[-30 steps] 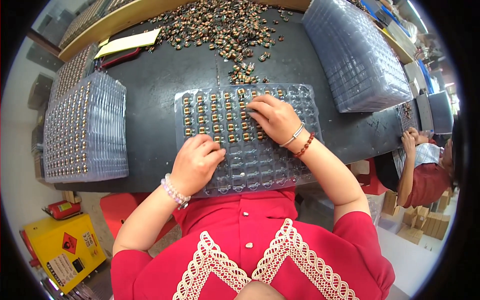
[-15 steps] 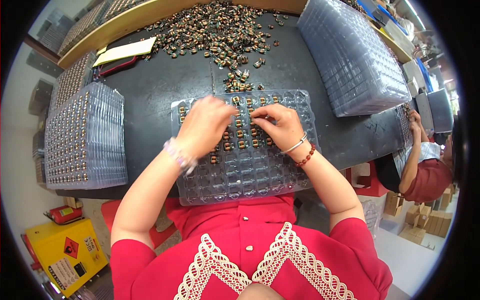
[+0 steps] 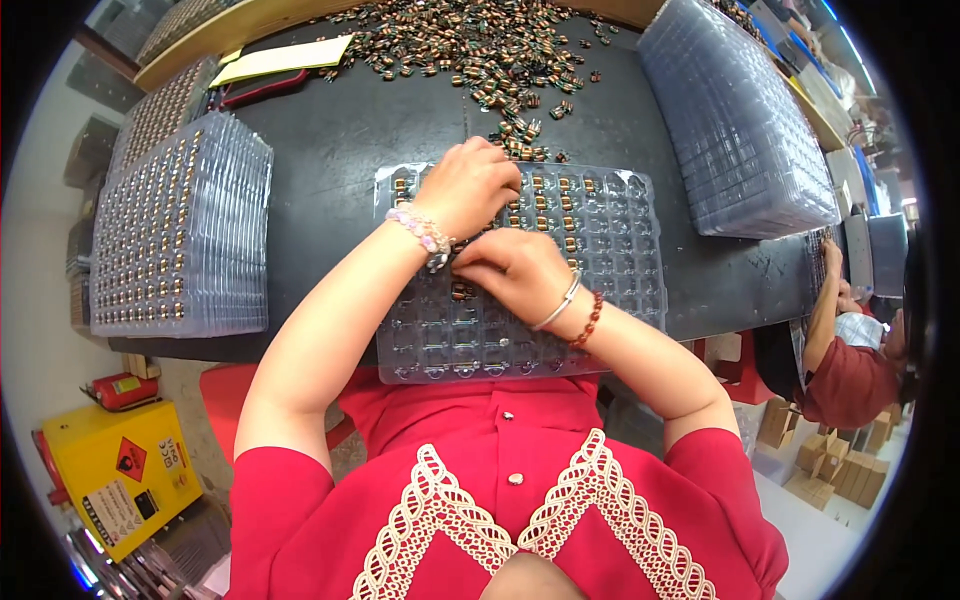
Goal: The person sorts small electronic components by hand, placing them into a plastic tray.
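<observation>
A clear plastic tray [image 3: 625, 255] with rows of pockets lies at the table's front edge in front of me. Several pockets hold small copper-wound coils [image 3: 540, 202]; many of the near and right ones hold none. My left hand [image 3: 468, 188] is over the tray's far part, fingers bent and pressed together, the tips partly hidden. Nearer to me, my right hand [image 3: 518, 272] pinches with thumb and forefinger at a pocket left of the tray's middle. What sits between those fingertips is too small to make out. A loose pile of coils [image 3: 470, 50] spreads beyond the tray.
A stack of filled trays [image 3: 185, 235] stands at left, and a tall stack of clear trays [image 3: 735, 130] at right. Yellow paper [image 3: 282, 60] lies at the far left. Another person [image 3: 850, 355] works at far right. A yellow cabinet [image 3: 120, 480] stands on the floor.
My right hand has moved left and nearer to me across the tray. My left hand has shifted slightly away and to the right. The whole view has shifted a little.
</observation>
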`<action>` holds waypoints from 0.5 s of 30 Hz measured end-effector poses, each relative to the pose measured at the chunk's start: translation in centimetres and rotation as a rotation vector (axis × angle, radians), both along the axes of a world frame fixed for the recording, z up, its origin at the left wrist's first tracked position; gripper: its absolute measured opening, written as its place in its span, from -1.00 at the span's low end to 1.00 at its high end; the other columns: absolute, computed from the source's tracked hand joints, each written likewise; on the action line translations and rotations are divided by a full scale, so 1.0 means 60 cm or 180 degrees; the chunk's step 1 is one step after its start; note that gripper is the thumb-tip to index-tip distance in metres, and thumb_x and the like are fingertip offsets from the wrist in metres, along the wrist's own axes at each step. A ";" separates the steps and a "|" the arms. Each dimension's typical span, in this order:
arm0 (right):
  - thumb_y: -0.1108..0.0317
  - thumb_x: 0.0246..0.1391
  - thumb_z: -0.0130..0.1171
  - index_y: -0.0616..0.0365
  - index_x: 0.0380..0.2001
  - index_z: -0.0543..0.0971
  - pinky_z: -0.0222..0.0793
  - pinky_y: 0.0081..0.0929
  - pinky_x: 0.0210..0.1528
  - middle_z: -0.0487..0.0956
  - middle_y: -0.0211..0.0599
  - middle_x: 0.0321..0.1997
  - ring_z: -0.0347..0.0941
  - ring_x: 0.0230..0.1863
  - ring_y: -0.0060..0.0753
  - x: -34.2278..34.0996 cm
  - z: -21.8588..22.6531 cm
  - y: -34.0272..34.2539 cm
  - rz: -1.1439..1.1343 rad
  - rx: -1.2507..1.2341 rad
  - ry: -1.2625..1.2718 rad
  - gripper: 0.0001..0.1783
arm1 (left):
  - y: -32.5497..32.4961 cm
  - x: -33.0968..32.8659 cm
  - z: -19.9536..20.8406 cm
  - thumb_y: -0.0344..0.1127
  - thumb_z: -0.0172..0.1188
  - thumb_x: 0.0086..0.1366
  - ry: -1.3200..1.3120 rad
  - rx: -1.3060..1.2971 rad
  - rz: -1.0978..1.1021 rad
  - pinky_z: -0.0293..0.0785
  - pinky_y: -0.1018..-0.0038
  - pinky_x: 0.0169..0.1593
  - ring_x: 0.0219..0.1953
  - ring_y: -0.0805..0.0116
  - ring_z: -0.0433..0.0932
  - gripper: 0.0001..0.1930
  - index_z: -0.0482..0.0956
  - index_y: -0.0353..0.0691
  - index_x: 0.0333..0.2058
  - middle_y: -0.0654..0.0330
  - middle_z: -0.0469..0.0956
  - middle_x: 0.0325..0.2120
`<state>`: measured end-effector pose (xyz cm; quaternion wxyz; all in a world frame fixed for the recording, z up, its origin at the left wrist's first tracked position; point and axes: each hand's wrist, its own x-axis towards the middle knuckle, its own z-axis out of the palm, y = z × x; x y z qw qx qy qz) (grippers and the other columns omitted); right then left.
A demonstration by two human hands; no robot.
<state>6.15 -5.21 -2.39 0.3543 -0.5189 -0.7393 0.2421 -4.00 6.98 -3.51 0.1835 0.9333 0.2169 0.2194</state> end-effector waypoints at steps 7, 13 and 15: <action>0.45 -0.12 0.27 0.11 -0.45 0.54 0.42 -0.41 -0.30 0.58 -0.34 -0.42 0.51 -0.36 -0.26 -0.016 0.008 -0.032 0.0314 0.0447 -0.0141 -0.89 | 0.000 0.007 0.000 -0.38 0.27 0.01 -0.0167 -0.0347 0.0293 0.36 0.30 0.00 -0.13 0.17 0.41 -0.84 0.55 -0.19 -0.37 0.20 0.50 -0.34; 0.46 -0.10 0.26 0.11 -0.44 0.57 0.42 -0.41 -0.26 0.60 -0.34 -0.40 0.52 -0.34 -0.28 -0.010 0.010 -0.032 0.0134 0.0291 -0.0069 -0.90 | 0.001 0.019 0.008 -0.38 0.26 0.01 0.0020 0.0055 0.0394 0.35 0.28 0.00 -0.13 0.15 0.43 -0.84 0.56 -0.18 -0.38 0.19 0.54 -0.36; 0.47 -0.10 0.25 0.12 -0.44 0.59 0.43 -0.42 -0.26 0.60 -0.33 -0.40 0.53 -0.33 -0.27 -0.005 0.008 -0.026 0.0055 0.0095 -0.0126 -0.91 | 0.007 0.021 0.015 -0.39 0.25 0.03 0.0288 -0.0270 0.0332 0.36 0.32 -0.01 -0.21 0.16 0.48 -0.85 0.53 -0.22 -0.38 0.21 0.56 -0.44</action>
